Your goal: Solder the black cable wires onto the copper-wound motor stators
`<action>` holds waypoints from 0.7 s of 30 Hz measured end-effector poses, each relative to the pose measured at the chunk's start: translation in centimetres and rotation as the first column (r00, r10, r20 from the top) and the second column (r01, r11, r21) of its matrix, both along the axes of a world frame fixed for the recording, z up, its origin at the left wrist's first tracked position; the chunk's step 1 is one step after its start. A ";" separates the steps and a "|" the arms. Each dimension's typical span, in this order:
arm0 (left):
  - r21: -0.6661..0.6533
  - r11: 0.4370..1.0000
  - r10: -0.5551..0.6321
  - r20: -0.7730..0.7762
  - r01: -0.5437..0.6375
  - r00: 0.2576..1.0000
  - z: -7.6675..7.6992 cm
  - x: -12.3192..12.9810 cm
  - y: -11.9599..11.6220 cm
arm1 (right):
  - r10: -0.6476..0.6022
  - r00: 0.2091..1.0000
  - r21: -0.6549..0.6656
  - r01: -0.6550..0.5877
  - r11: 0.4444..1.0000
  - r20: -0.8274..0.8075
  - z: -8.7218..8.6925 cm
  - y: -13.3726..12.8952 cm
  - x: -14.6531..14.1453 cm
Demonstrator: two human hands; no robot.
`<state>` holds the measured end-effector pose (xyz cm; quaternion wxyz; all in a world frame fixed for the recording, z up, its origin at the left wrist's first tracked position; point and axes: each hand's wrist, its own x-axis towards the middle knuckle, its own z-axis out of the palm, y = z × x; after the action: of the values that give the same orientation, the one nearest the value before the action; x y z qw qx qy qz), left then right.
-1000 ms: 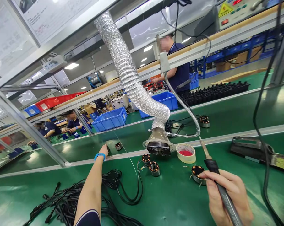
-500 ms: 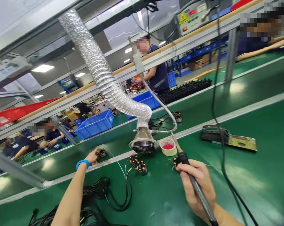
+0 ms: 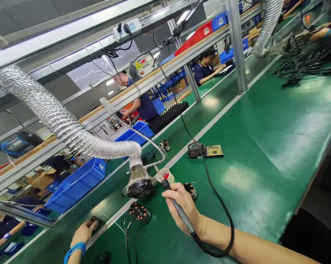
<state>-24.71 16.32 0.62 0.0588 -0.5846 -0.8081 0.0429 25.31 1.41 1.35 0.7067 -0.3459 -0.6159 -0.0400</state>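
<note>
My left hand, with a blue band at the wrist, reaches over the metal strip at lower left. Its fingers are closed on a small motor stator, partly hidden by them. In my right hand is a soldering iron, held like a pen with its tip up and left beside a pale cup with red contents. Just behind that hand stands another stator with copper windings. Between the hands, a pair of stators with wires attached sits on the green bench.
A fume hood on a silver flexible duct hangs above the bench. The soldering iron stand lies further right. A black cord loops over the bench. Blue bins and co-workers are beyond the rail.
The view has swung to the right, showing more bench there. My left hand stays on the stator. My right hand, with the soldering iron, has moved away from the nearby stator.
</note>
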 end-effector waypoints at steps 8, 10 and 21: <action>0.176 0.984 -0.025 0.158 -0.003 0.987 4.0 3.6 -6.4 | 0.051 0.992 -0.020 -0.054 0.998 -0.117 0.7 -0.4 0.6; 0.275 0.961 -0.054 0.135 0.015 0.989 5.2 6.0 -9.8 | 0.051 0.985 -0.040 -0.059 0.997 -0.165 0.7 -0.4 0.7; 0.210 0.789 -0.615 0.255 0.578 0.746 5.1 27.8 -21.1 | 0.069 0.970 -0.026 -0.077 0.997 -0.233 1.4 -0.6 0.6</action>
<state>3.13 -4.77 5.72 -0.0239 -0.8068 -0.5785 -0.1179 25.91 0.80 2.75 0.7686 -0.3375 -0.5421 0.0376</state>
